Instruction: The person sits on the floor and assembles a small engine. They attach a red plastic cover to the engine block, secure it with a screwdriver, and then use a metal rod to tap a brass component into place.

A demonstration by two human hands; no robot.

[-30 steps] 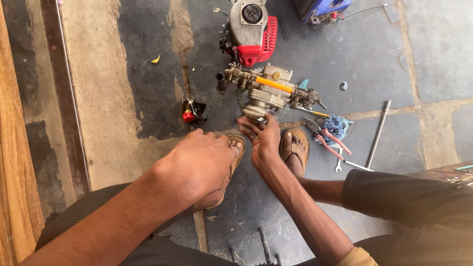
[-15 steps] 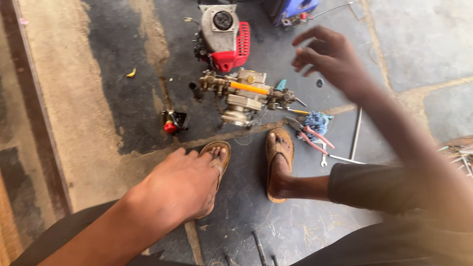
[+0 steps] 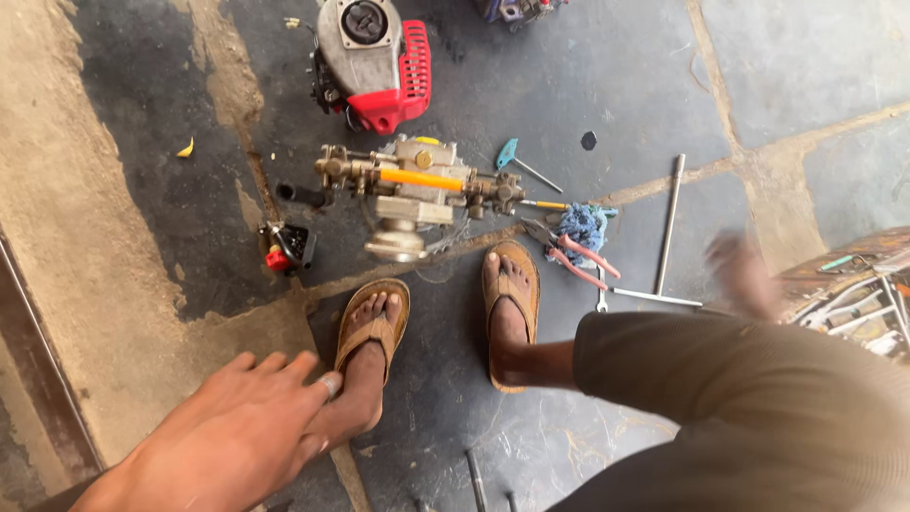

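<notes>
Low, left hand [image 3: 242, 431] flat, fingers spread; right hand [image 3: 744, 275] blurred beside knee.

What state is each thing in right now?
Left hand: open, empty, over left foot.
Right hand: blurred, off the floor, grip unclear.
Pump: on floor, untouched.
Engine: apart from pump.
Pliers: lying beside rag.

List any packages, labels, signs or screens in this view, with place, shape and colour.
None shows. The stone floor holds only bare parts and tools: a red-and-grey engine at top, a metal pump with an orange tube below it, pliers beside a blue rag.
</notes>
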